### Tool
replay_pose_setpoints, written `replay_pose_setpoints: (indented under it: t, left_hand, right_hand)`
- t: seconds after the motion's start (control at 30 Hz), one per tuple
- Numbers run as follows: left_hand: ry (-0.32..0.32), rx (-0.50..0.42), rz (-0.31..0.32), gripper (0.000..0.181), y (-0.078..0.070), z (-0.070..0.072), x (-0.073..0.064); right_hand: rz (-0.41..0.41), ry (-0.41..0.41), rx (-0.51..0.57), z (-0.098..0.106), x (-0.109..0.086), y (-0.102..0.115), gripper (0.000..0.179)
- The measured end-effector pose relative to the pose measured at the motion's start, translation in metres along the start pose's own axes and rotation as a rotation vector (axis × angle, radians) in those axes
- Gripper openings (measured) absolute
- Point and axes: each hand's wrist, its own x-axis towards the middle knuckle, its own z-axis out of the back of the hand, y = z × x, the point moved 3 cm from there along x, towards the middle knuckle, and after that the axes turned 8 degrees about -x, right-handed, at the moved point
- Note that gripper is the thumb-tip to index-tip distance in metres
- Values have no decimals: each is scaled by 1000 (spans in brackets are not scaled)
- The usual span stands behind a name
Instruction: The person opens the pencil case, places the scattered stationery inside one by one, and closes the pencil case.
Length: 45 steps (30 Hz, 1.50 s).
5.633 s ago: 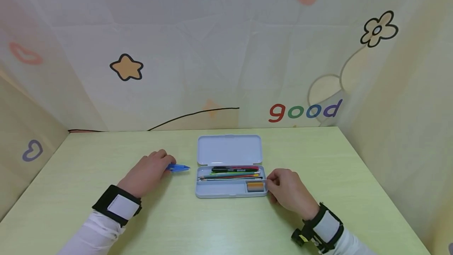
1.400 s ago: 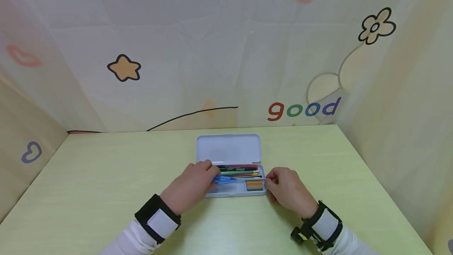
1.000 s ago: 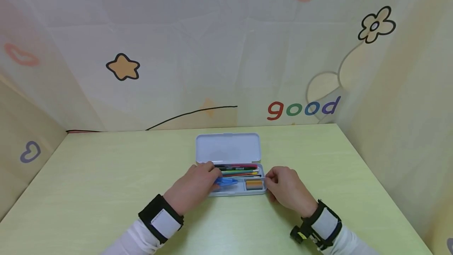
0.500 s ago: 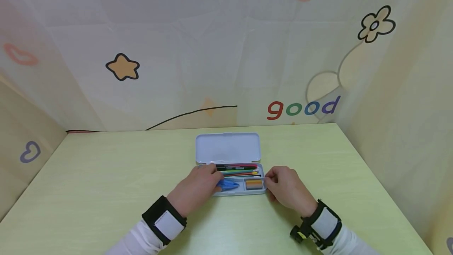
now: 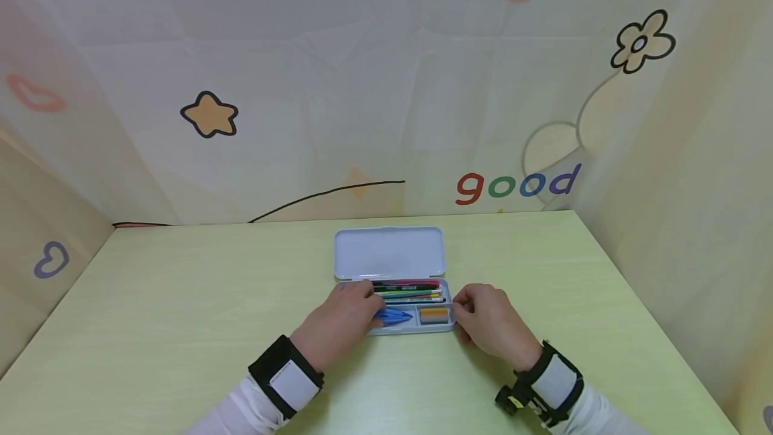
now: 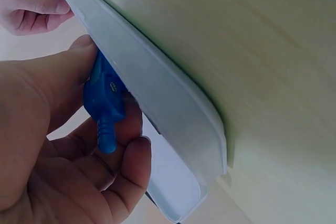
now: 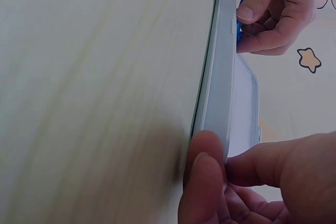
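Note:
A pale blue pencil case [image 5: 389, 252] lies with its lid tipped back on the table. My left hand [image 5: 339, 319] is over the case's left front, thumb and fingers around a blue drawing compass [image 5: 395, 316]. The compass points right, in the front compartment, and my hand covers its other end in the head view. From the left wrist view, its ridged knob and hinge [image 6: 106, 95] show between thumb and fingers. At the case's right end, my right hand [image 5: 495, 322] pinches the rim, with thumb and fingers on either side of the wall [image 7: 220, 82].
Several pens [image 5: 407, 285] and pencils [image 5: 413, 299] fill the rear compartment. An orange and grey eraser [image 5: 433, 315] sits in a small section at front right. A printed curtain [image 5: 290, 86] hangs behind the table [image 5: 199, 301] and along both sides.
My left hand has carried the compass rightward from the table beside the case into its front compartment, edging further right in the last second. My right hand stays on the rim.

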Motion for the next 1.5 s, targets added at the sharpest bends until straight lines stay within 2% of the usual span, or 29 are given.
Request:
replay_pose_setpoints:
  t: [0.37,0.87,1.13,1.5]
  left_hand:
    - [39,-10,5,9,0,-3,2]
    - [90,-2,31,9,-3,-1,3]
    - [63,75,13,6,-5,0,1]
    - [83,132,16,6,-6,1,3]
  right_hand:
    - [-5,1,-5,0,-1,1,8]
    - [-3,0,-1,0,-1,1,8]
    - [4,-4,-2,0,0,1,8]
    - [-7,0,5,0,-1,1,8]
